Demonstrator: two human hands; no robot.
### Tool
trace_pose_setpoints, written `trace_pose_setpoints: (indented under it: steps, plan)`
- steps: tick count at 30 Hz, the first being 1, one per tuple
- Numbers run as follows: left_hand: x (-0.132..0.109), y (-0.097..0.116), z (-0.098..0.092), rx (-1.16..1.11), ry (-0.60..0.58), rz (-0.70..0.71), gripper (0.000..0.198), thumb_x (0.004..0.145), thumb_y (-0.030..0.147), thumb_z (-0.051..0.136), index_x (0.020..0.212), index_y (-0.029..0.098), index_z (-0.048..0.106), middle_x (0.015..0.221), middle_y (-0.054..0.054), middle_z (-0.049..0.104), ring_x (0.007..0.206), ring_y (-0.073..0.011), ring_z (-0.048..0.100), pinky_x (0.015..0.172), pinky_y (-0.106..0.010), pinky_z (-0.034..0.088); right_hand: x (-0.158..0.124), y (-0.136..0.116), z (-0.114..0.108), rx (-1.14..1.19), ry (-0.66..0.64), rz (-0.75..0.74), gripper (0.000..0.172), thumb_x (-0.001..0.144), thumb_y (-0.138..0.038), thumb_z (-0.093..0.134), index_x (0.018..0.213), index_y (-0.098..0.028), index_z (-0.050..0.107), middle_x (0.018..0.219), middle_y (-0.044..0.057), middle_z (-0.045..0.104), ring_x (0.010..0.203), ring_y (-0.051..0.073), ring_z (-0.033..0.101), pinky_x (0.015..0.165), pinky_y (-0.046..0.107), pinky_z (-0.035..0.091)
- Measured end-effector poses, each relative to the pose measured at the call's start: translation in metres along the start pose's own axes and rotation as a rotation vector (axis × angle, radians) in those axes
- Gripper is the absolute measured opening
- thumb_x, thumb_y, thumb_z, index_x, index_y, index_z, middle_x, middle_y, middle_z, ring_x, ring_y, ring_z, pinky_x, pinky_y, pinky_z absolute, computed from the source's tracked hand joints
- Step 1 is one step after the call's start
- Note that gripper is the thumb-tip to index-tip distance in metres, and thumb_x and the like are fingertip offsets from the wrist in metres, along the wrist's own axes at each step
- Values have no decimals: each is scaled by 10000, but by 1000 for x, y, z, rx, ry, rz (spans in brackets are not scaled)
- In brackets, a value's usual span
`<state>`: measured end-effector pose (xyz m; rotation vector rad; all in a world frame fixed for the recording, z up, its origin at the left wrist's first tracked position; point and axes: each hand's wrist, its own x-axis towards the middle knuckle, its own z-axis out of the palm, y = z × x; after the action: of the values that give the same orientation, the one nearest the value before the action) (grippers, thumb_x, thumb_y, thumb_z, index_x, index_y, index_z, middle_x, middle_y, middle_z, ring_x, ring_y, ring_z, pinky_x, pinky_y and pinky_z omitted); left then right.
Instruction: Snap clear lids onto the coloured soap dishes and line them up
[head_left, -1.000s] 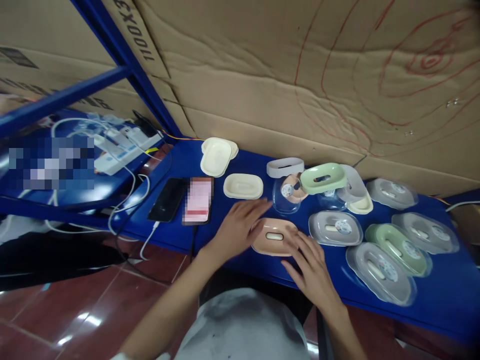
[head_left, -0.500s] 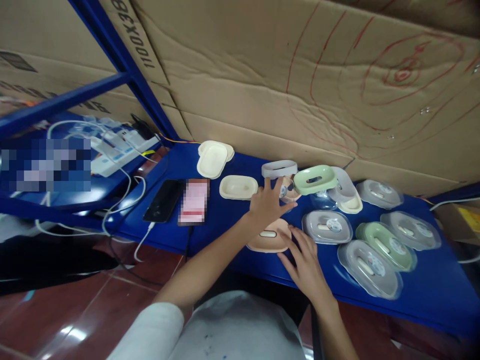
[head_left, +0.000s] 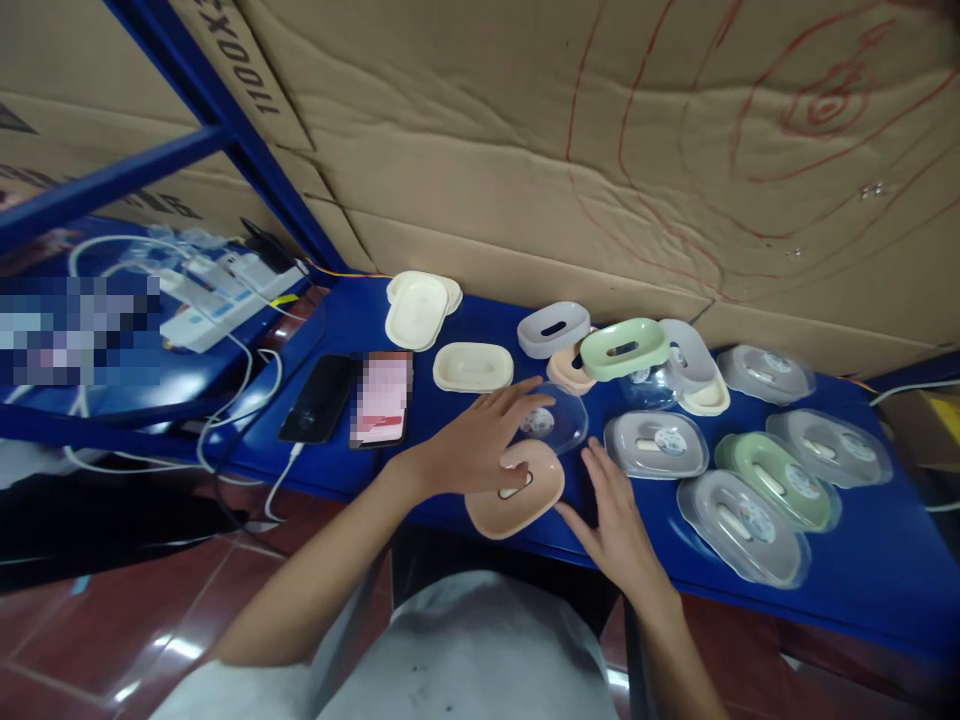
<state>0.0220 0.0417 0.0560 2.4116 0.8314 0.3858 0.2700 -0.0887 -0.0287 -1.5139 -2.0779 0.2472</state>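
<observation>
My left hand (head_left: 480,437) pinches the left side of a clear plastic lid (head_left: 564,420) with a round sticker, fingers over its far edge and thumb towards me. Under that thumb lies a peach soap dish (head_left: 517,515) with a pale bar in its middle slot, slightly turned on the table. Fingers apart, my right hand (head_left: 616,515) rests just right of the dish, its thumb tip near or at the rim. Behind the lid are a grey dish (head_left: 553,330), another peach dish (head_left: 568,372) and a green dish (head_left: 626,348), each slotted.
Several lidded dishes, one a grey lidded dish (head_left: 656,445), cover the right of the blue table (head_left: 600,555). Cream trays (head_left: 472,368) lie at the back left. Two phones (head_left: 322,400) sit left, one on a white cable. A cardboard wall (head_left: 465,180) closes the back.
My left hand has drawn the clear lid back from the rear dishes towards me. The peach dish has shifted left and turned. My right hand has come off the dish's top.
</observation>
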Motion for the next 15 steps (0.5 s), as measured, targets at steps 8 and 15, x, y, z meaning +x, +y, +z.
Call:
trace_pose_setpoints:
  steps: [8, 15]
  plan:
    - [-31, 27, 3, 161, 120, -136, 810, 844, 238, 684, 1584, 250, 354, 1737, -165, 282, 1535, -398, 400, 1180, -622, 429, -15, -17, -3, -77, 25, -161, 699, 1011, -335, 682, 1632, -321, 361, 1627, 155, 463, 1492, 357, 477, 1119, 577, 527]
    - [-77, 49, 45, 187, 122, -267, 857, 798, 136, 661, 1595, 270, 378, 1747, -144, 272, 1502, -418, 428, 1144, -624, 466, -3, -27, 11, 77, 11, 61, 712, 991, -459, 699, 1589, -247, 377, 1362, 148, 676, 1331, 344, 619, 1125, 636, 509]
